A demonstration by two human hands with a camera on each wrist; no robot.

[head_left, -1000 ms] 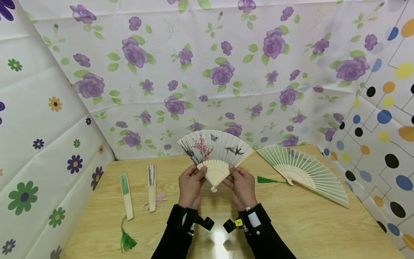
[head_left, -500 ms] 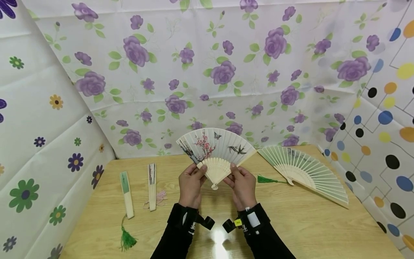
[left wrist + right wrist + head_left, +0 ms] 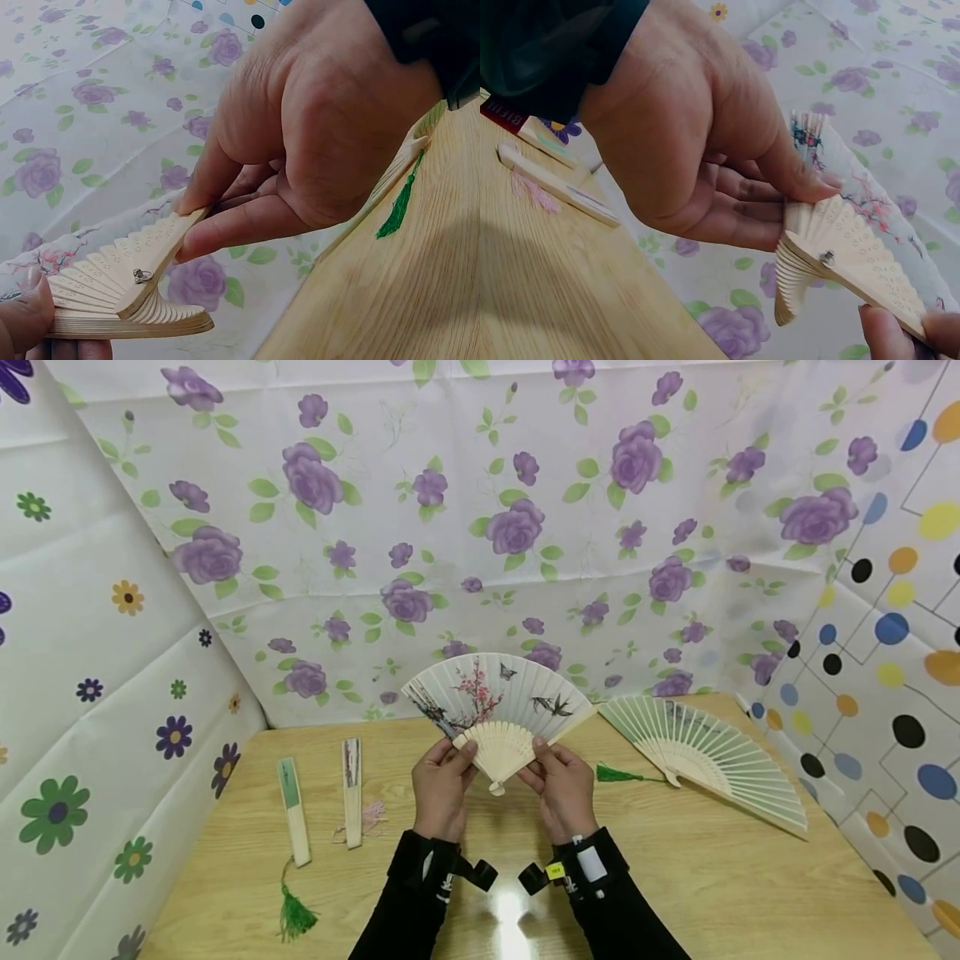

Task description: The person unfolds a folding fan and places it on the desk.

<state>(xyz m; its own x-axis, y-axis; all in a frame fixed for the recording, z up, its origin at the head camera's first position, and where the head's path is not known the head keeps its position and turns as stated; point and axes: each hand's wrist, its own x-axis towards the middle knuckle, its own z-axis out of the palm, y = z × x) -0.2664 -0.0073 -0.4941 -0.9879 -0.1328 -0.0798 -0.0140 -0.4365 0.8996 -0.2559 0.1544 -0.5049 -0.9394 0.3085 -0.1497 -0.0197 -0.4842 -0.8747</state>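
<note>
A white folding fan with pink blossoms, a butterfly and birds is spread above the table, pivot end toward me. My left hand pinches its left side, thumb in front. There the folds remain bunched in a stack, seen close up under the left hand in the right wrist view. My right hand pinches the right outer rib between thumb and fingers; in the left wrist view that right hand looms large. A metal rivet joins the pale ribs.
On the wooden table, a spread green fan with a green tassel lies right. Two closed fans lie left: a green one with a green tassel and a patterned one with a pink tassel. Patterned cloth walls enclose it.
The white fan has spread a little wider at both sides and risen slightly. Both hands keep their pinch on it. The fans on the table have not moved.
</note>
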